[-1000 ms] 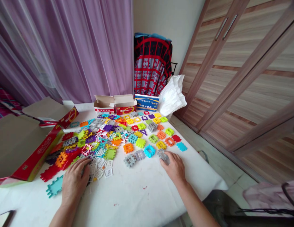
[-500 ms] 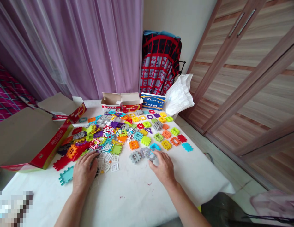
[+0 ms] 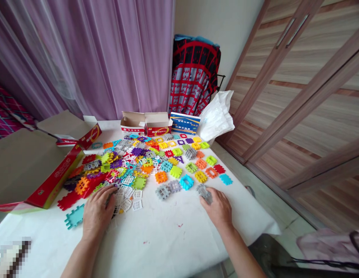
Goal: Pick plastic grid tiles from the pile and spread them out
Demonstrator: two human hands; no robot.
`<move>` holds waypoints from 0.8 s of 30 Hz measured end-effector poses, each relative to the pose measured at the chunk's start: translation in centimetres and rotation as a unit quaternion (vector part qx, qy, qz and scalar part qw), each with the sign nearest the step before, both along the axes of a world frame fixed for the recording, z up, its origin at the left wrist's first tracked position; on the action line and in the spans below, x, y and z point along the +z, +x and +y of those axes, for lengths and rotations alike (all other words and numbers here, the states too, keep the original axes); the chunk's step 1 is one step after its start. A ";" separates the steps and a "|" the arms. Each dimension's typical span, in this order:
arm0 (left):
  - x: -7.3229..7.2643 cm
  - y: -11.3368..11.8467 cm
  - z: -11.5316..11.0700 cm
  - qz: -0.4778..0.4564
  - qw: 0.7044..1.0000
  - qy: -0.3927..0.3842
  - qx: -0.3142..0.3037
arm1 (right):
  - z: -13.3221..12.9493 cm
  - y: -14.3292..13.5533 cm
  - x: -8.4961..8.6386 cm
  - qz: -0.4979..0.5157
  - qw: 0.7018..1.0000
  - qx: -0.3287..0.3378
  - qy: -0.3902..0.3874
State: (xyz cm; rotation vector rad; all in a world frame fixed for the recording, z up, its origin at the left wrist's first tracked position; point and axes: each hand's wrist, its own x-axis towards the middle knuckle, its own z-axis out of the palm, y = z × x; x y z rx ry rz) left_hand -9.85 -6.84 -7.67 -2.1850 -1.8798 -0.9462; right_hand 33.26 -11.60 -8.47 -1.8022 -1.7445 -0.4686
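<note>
My right hand (image 3: 218,206) has thumb and fingers closed on a grey interlocking building block (image 3: 203,192), low over the white tablecloth. To its left lie a cyan block (image 3: 186,182), a pale grey block (image 3: 175,186) and a grey window block (image 3: 162,192). My left hand (image 3: 98,212) rests with curled fingers at the near edge of the block pile. Something dark grey shows between its thumb and fingers, mostly hidden. White window-frame pieces (image 3: 126,204) lie just right of that hand, and a teal toothed plate (image 3: 74,216) lies on its left.
Mixed coloured blocks (image 3: 139,151) spread over the table's middle. A large open carton (image 3: 56,181) stands at left, with a smaller open one (image 3: 91,135) behind. Red boxes (image 3: 158,125), a blue box (image 3: 185,123) and a white bag (image 3: 216,116) line the back edge.
My right hand has moved right with the grey block, away from the cyan and pale grey blocks, which now show fully. The left hand stays by the pile. The view has shifted slightly.
</note>
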 end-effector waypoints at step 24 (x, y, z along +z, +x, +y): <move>0.1 -0.2 0.2 0.012 1.000 -0.001 -0.002 | 0.4 0.5 -0.5 0.265 0.959 0.006 0.101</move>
